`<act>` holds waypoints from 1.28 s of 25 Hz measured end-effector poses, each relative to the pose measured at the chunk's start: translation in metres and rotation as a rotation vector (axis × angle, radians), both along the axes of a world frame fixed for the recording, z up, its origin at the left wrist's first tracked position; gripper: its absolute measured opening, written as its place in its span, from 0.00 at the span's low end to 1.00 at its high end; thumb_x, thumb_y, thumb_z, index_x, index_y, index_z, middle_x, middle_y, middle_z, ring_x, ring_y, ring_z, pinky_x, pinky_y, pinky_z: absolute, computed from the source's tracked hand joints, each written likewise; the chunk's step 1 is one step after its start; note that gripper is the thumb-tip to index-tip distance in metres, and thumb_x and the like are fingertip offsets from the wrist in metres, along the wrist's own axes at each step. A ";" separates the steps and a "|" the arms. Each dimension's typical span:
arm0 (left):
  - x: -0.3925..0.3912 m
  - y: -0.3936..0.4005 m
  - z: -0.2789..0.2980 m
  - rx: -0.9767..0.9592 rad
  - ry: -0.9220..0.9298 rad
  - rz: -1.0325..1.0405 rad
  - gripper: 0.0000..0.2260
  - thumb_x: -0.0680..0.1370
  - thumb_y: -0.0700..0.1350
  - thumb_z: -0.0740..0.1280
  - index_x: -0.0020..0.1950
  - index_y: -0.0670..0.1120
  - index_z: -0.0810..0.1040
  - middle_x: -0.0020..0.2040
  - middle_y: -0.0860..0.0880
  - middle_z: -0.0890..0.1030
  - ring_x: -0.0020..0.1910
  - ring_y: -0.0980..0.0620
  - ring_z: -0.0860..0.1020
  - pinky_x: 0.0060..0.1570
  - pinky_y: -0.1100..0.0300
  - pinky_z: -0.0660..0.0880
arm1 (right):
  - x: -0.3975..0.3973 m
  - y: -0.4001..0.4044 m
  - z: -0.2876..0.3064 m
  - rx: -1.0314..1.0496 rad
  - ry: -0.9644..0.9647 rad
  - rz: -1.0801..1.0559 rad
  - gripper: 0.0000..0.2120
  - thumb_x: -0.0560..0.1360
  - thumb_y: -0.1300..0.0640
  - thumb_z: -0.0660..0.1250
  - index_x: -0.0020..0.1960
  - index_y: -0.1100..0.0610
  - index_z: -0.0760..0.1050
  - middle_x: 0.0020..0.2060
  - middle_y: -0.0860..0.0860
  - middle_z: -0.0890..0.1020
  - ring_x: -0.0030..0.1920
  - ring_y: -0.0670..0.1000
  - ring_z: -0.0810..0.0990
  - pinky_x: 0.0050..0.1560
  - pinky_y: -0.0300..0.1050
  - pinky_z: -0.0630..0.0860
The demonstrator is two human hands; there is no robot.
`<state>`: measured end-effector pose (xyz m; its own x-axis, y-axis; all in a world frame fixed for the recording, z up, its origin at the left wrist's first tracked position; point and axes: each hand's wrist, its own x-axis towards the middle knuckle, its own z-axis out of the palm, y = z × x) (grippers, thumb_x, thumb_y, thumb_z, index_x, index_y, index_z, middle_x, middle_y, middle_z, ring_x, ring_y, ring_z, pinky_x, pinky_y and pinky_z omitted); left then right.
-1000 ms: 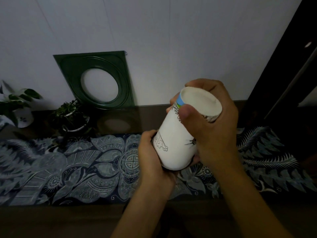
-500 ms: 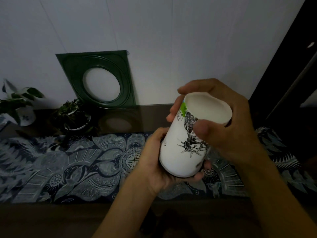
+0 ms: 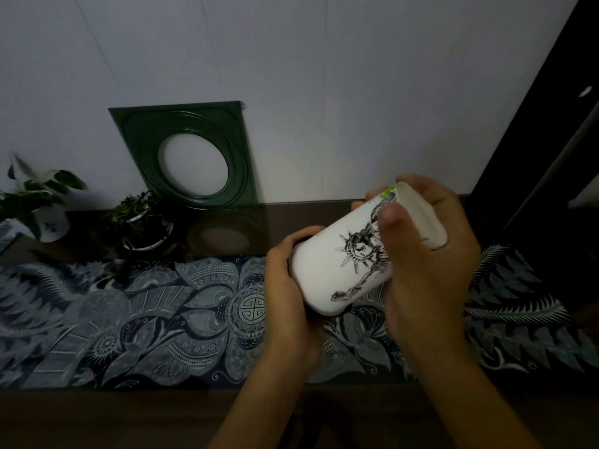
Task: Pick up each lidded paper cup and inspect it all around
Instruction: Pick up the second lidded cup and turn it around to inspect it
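Dark worktop (image 3: pixel 324 218) against white wall, patterned runner (image 3: pixel 146 319) along it. Paper cup (image 3: pixel 337 270), tilted, above right end: left hand (image 3: pixel 288 286) cupping base, right hand (image 3: pixel 428 254) gripping rim.

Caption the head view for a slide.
Both hands, left and right, hold a tilted white paper cup above a patterned cloth.

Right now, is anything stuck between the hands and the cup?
Nothing visible. The left hand grips one end of the paper cup and the right hand grips the other end, both touching it directly, above the patterned cloth.
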<state>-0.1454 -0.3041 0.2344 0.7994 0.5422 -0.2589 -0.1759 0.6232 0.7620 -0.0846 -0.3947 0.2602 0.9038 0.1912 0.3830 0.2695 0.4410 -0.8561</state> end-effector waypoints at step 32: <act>0.002 0.004 0.014 0.058 0.085 0.019 0.18 0.80 0.55 0.57 0.47 0.49 0.84 0.46 0.43 0.87 0.41 0.39 0.84 0.37 0.49 0.78 | 0.016 -0.002 0.012 0.208 -0.080 0.349 0.28 0.64 0.44 0.77 0.56 0.57 0.73 0.46 0.54 0.84 0.50 0.59 0.84 0.49 0.53 0.80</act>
